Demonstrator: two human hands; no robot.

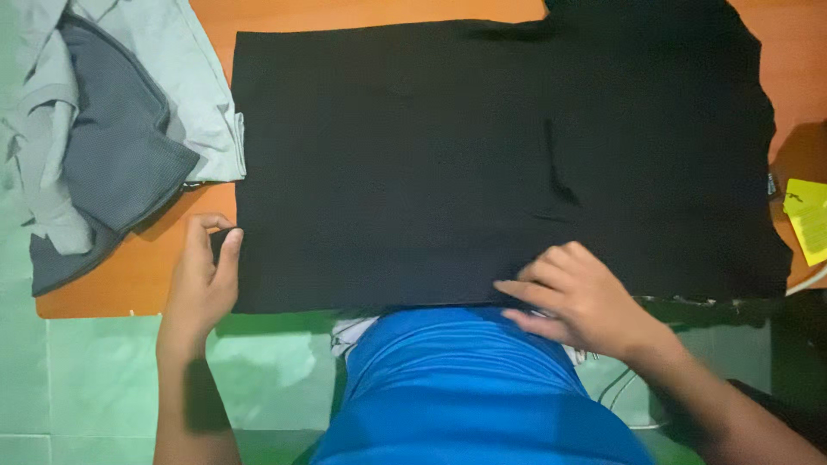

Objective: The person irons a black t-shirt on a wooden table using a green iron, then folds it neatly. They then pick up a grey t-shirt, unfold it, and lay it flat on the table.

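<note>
A large black cloth garment [482,164] lay spread flat across the orange wooden bench [129,275], covering most of its top from just right of the left-hand clothes pile to the far right edge, and reaching the near edge of the bench in front of the person. A small fold or crease showed in the cloth right of centre.

The left hand [202,284] sat at the garment's lower left corner, thumb and fingers pinched on the cloth's left edge, the wrist over the bare bench. The right hand [581,297] lay on the near hem, right of centre, its fingers stretched out toward the left and pressed flat on the fabric, gripping nothing that could be seen. The two hands were well apart, with the near hem running between them.

At the bench's left end a heap of pale grey and dark grey clothes [103,129] touched the garment's upper left edge. A yellow paper tag [808,220] lay just beside the garment at the right. The person's blue shirt [469,387] filled the foreground, above a green tiled floor [95,370].
</note>
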